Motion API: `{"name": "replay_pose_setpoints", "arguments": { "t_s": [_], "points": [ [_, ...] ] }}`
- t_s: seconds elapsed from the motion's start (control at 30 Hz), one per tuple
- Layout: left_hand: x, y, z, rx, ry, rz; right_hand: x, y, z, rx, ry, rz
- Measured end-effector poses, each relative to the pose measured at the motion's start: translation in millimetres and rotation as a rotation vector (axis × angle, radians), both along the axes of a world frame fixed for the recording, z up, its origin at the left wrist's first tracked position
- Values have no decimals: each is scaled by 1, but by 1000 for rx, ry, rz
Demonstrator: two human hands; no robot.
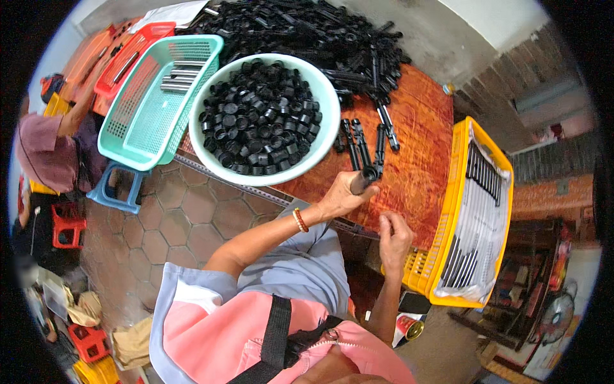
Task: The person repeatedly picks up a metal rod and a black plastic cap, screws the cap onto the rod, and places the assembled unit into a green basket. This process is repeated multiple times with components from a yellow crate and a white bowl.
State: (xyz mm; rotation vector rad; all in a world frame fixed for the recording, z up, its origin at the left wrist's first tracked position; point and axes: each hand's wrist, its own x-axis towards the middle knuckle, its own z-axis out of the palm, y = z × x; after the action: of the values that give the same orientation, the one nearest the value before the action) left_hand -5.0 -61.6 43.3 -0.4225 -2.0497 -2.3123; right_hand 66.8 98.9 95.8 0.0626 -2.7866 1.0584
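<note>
A green basket point(144, 125) at upper left holds metal tubes point(184, 77); next, a bowl point(330, 105) of black caps point(259, 121). At centre the left hand point(344, 195) grips a black part point(366, 180) over the table point(419, 144). The right hand point(396, 235) curls loosely nearby — whether around anything, I cannot tell. A crate point(449, 211) stands at right. Likely step: handling that part — next probably calls for steadying it for the right hand.
</note>
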Motion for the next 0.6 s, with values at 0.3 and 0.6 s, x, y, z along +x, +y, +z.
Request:
{"name": "replay_pose_setpoints", "arguments": {
  "t_s": [0.3, 0.6],
  "points": [
    [-3, -7, -39, -151, 252, 79, -94, -78, 95, -44, 311, 339],
    [6, -19, -28, -156, 32, -137, -139, -189, 56, 456, 157, 1100]
  ]
}}
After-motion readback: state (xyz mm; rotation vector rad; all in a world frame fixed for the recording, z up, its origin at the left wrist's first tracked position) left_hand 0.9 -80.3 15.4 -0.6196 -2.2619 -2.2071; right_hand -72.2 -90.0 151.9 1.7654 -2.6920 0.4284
